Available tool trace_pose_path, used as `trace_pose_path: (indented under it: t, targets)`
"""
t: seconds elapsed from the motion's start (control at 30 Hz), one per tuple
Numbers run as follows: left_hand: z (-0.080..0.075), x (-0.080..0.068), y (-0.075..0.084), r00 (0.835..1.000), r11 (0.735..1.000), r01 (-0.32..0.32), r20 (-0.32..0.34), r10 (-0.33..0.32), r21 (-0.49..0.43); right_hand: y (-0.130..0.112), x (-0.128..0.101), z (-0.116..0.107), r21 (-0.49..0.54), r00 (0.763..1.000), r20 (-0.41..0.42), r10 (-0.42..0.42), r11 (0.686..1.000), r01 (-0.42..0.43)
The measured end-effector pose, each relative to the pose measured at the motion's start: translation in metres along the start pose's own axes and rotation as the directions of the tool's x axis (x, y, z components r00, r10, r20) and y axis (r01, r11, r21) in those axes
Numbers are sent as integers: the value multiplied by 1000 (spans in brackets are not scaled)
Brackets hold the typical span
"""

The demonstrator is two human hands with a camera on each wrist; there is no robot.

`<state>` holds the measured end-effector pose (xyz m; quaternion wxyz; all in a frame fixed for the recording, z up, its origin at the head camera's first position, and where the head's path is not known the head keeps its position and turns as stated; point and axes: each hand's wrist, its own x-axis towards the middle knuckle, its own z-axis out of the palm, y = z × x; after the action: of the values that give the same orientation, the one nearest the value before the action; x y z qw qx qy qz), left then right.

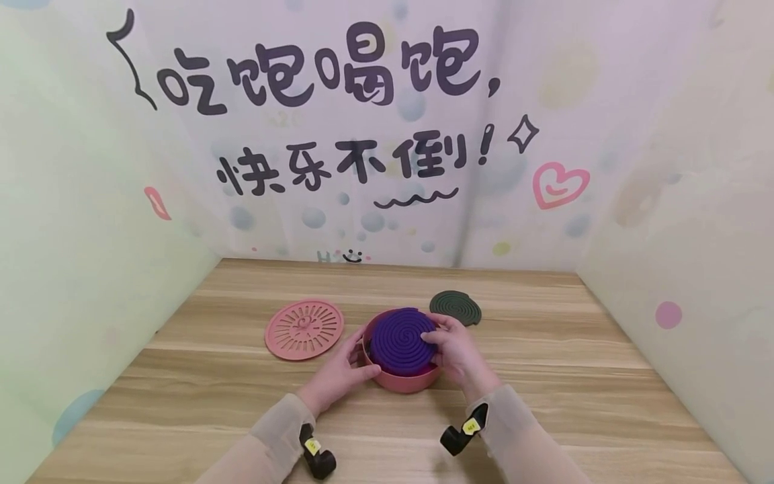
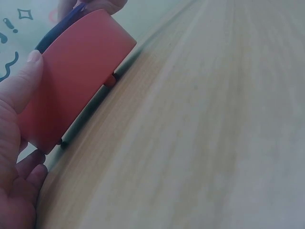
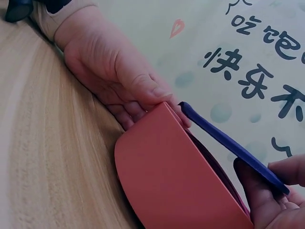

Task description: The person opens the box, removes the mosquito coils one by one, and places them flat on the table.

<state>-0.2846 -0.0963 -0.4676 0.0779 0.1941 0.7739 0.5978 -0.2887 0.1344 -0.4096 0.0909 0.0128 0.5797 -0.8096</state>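
Note:
A round pink mosquito coil box (image 1: 404, 383) stands on the table. My left hand (image 1: 338, 373) grips its left side, thumb at the rim and fingers around the wall. The purple mosquito coil (image 1: 404, 341) lies over the box opening. My right hand (image 1: 457, 349) pinches its right edge between thumb and fingers. In the right wrist view the coil (image 3: 233, 143) slants above the rim, its right-hand end in the pinching fingers (image 3: 291, 171). The left wrist view has the box (image 2: 78, 71) with small feet underneath. The coil hides most of the box's inside.
A pink slotted lid (image 1: 304, 329) lies flat to the left of the box. Behind the box, to the right, a dark green mosquito coil (image 1: 456, 307) lies on the wooden table (image 1: 544, 376). Printed cloth walls (image 1: 363, 228) enclose the back and sides.

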Motion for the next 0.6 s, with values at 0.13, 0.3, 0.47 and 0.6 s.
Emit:
trace_pose_path:
  t: [0.13,0.3,0.47,0.6]
  targets:
    - [0,2,-4,1000,1000,2,-9,-2,-14,0,0,-1,45,1000,-20,2,999,-2]
    - [0,2,-3,1000,999,-15,-1,15,-37,-2,-1,-2,95,999,-34,6,995,-2]
    - [0,1,0,1000,998,-29,9,30,-50,-7,1,-7,134,999,-48,1,991,5]
    - [0,3,-4,999,999,-43,2,43,-29,-15,5,-17,163,998,-61,-10,986,20]
